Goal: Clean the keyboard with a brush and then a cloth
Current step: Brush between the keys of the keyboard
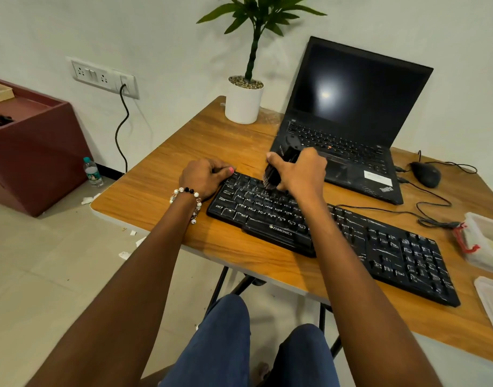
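A black keyboard (pixel 379 247) with white streaks on its keys lies slantwise on the wooden table (pixel 184 169). My right hand (pixel 301 171) grips a black brush (pixel 284 160), bristles down on the keys at the keyboard's upper left. My left hand (pixel 203 174), with a beaded bracelet at the wrist, rests on the keyboard's far-left corner, fingers curled over its edge. No cloth is visible.
An open black laptop (pixel 351 107) stands behind the keyboard, a potted plant (pixel 244 101) to its left, a wired mouse (pixel 425 174) to its right. Clear plastic containers (pixel 485 241) sit at the table's right edge. A maroon cabinet (pixel 30 146) and water bottle (pixel 92 171) stand on the floor left.
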Demonstrator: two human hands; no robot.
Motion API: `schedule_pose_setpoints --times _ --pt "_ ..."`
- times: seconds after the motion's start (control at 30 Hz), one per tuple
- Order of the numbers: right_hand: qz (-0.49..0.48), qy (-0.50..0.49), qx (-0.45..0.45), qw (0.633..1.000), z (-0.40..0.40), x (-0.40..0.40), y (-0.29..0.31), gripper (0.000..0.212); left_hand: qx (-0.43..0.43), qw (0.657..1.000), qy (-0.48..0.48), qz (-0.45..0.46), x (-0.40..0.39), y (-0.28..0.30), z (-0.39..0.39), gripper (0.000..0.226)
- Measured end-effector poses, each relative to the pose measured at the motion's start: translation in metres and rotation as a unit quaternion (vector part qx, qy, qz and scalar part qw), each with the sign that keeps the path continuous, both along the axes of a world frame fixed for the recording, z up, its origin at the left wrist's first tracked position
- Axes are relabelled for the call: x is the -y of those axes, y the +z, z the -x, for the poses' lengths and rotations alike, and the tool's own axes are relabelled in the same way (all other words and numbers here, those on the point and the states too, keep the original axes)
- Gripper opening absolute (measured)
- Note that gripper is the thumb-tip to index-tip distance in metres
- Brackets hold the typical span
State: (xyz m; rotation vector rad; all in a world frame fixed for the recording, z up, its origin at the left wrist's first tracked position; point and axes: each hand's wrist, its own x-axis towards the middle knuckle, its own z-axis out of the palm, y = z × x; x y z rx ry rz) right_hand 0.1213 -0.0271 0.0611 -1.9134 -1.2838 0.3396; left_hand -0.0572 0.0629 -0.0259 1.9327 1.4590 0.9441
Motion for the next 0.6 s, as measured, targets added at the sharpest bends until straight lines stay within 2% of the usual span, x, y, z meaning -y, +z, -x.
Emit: schedule_pose_setpoints --times 0.2,0.4,0.53,0.6 --pt "0.080 0.035 -0.008 0.996 -0.003 -0.004 0.011 0.035 -0.005 1.000 0.006 -0.003 0.003 0.002 -0.002 0.026" --pt "0.007 0.012 0.029 0.999 0.004 0.000 -0.001 0.039 -0.003 1.000 0.005 -0.002 0.002 0.001 -0.002 0.025" --pt "0.083 0.035 0.015 0.996 -0.001 -0.002 0.008 0.035 -0.001 1.000 0.006 0.000 0.001 0.000 -0.001 0.025" --pt "0.092 0.037 0.017 0.995 -0.005 -0.004 0.018 0.038 0.000 1.000 0.006 0.002 0.001 -0.001 -0.002 0.025"
